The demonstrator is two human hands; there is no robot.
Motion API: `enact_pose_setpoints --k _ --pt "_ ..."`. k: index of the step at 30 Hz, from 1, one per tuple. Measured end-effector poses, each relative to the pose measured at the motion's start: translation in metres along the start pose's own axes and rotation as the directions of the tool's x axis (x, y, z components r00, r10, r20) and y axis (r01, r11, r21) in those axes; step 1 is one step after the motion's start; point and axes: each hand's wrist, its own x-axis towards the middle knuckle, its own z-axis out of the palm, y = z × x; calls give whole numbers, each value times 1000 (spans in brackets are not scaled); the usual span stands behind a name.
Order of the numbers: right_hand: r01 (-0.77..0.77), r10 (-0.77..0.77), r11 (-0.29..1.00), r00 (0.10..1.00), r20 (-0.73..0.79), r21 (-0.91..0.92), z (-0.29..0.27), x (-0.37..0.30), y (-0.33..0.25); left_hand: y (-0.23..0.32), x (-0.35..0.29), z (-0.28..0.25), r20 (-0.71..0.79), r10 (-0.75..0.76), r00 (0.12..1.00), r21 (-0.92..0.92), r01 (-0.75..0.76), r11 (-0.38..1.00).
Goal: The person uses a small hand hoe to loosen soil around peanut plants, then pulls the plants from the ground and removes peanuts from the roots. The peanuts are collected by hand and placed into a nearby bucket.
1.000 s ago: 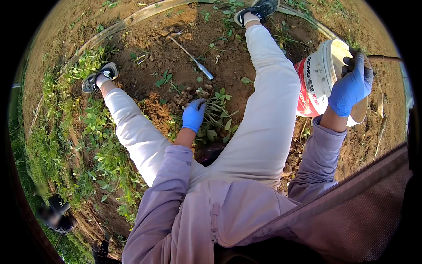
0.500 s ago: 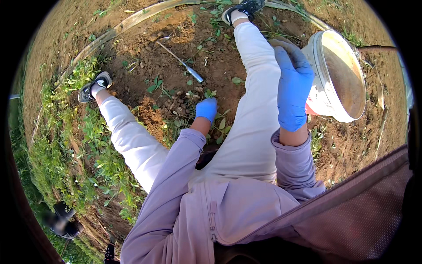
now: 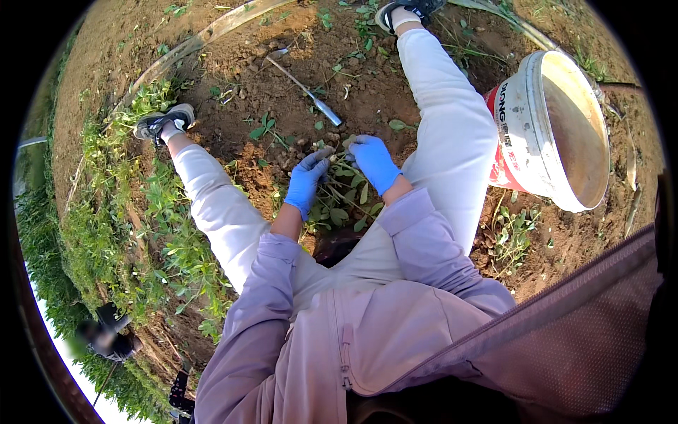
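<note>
In blue gloves, both my hands meet over a leafy peanut plant (image 3: 345, 196) between my thighs. My left hand (image 3: 306, 185) is closed, its soil-stained fingertips on the root end of the plant. My right hand (image 3: 376, 164) pinches at the same end from the other side, its fingertips partly hidden. The leaves hang below the hands, toward my lap. Beside my left hand lies a small pile of brownish pods (image 3: 284, 169), partly covered by leaves.
A metal-socketed hoe (image 3: 302, 88) lies on the soil ahead. At the right, a white and red bucket (image 3: 526, 127) leans with its mouth tipped sideways. Green plants (image 3: 176, 244) line the left. Pale hose-like strips (image 3: 201, 42) cross the far ground. Another person (image 3: 109, 336) is at lower left.
My right hand has come from beside the bucket to the plant. My left hand has shifted slightly left, its fingers now pointing up and inward. The view has shifted a little.
</note>
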Motion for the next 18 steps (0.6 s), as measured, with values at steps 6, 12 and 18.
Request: enact_pose_setpoints --k 6,12,18 --pt "47 -50 999 974 222 18 16 -6 5 10 -2 9 -20 -35 999 -340 26 940" --pt "29 15 967 985 -170 252 12 -4 -7 -11 2 3 -156 108 982 100 -94 991" --pt "157 43 769 954 -295 619 -9 5 -9 -17 13 37 169 413 895 904 -308 298"
